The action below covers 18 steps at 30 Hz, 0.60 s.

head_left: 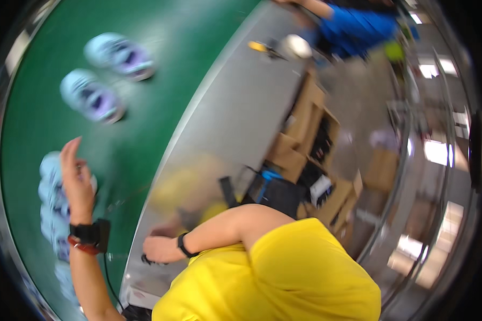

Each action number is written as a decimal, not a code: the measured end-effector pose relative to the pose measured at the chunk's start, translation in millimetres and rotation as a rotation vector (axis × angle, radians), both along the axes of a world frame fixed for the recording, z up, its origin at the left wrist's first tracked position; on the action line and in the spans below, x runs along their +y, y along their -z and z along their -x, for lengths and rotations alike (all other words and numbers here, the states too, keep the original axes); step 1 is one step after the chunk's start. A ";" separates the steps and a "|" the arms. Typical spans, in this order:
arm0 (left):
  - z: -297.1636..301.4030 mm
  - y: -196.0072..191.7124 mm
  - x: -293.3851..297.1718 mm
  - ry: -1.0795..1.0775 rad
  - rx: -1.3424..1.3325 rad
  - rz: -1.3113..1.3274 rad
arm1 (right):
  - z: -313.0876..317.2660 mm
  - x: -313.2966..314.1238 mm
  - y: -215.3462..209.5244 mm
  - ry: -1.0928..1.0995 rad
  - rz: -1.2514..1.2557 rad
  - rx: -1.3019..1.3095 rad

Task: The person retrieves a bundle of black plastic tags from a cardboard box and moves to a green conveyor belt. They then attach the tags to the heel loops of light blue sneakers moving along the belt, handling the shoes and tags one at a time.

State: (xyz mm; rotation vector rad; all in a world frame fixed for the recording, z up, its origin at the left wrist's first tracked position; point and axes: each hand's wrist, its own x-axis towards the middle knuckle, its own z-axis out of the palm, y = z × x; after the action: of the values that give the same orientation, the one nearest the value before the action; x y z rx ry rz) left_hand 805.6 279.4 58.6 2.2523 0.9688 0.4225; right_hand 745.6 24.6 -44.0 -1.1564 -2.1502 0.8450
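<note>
My left hand (77, 179) is open over the green surface (144, 107), its fingers stretched upward and slightly curled. Right beside it is a light blue sneaker (50, 167); whether the two touch I cannot tell. More light blue shoes (51, 219) lie in a row along my left forearm, partly hidden by it. Farther off sits a pair: one light blue sneaker with a lilac inside (91, 96) and its mate (119, 56). My right hand (160, 249) is closed low over the grey metal ledge (225, 101), with a small dark thing at its fingers, too blurred to name.
On the ledge's far end lie a yellow-handled tool (258, 46) and a round white object (297, 46). A person in a blue shirt (359, 29) stands there. Open cardboard boxes (302, 120) line the ledge's right side. A cable (106, 273) hangs from my left wrist device.
</note>
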 end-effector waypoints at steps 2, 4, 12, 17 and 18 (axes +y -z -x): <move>-15.7 21.5 8.2 0.025 0.032 -0.009 | -5.6 2.6 -7.0 -0.110 0.027 -0.110; -39.2 39.4 22.3 0.100 0.090 -0.082 | -8.0 6.6 -3.5 -0.081 0.020 -0.139; -53.6 61.8 31.6 0.028 0.322 0.022 | -25.0 6.7 5.6 0.212 -0.005 0.051; -6.8 88.3 44.3 0.052 0.213 0.037 | -53.1 12.7 6.2 0.259 0.136 0.271; 8.6 95.3 40.6 0.020 0.167 0.057 | -72.0 6.5 9.3 0.327 0.084 0.465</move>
State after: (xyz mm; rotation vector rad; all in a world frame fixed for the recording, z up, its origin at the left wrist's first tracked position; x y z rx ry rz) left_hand 796.9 320.0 -36.7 2.2715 1.0272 0.1980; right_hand 817.6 31.0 -53.3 -1.1732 -1.5159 0.9485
